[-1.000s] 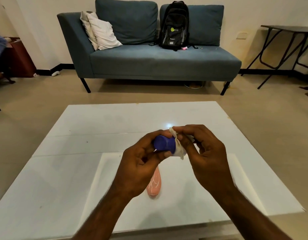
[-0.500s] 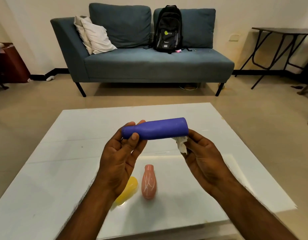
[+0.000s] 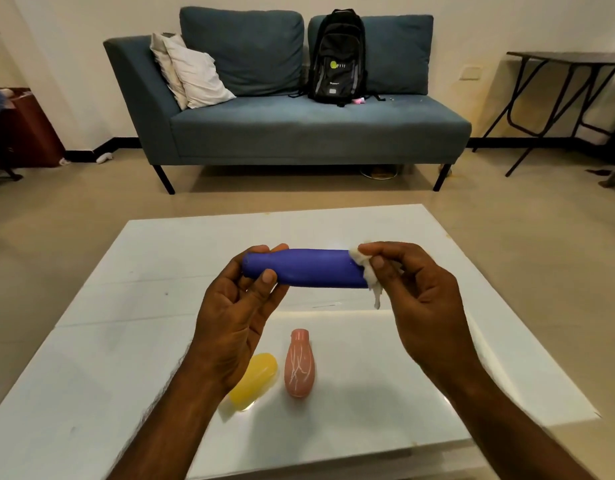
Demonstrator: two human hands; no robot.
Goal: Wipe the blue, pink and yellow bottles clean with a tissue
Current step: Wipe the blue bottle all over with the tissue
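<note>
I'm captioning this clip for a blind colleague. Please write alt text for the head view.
A person's left hand holds a blue bottle sideways above a white table while the right hand pinches a crumpled tissue against its wide end. A pink bottle and a yellow bottle lie on the table below; a blue sofa with a black backpack stands behind.

At mid-frame the left hand (image 3: 237, 317) grips the blue bottle (image 3: 309, 268) sideways; the right hand (image 3: 420, 299) pinches a tissue (image 3: 366, 271) at its end. Yellow bottle (image 3: 252, 381) and pink bottle (image 3: 299, 363) lie on the table (image 3: 108, 341).
</note>
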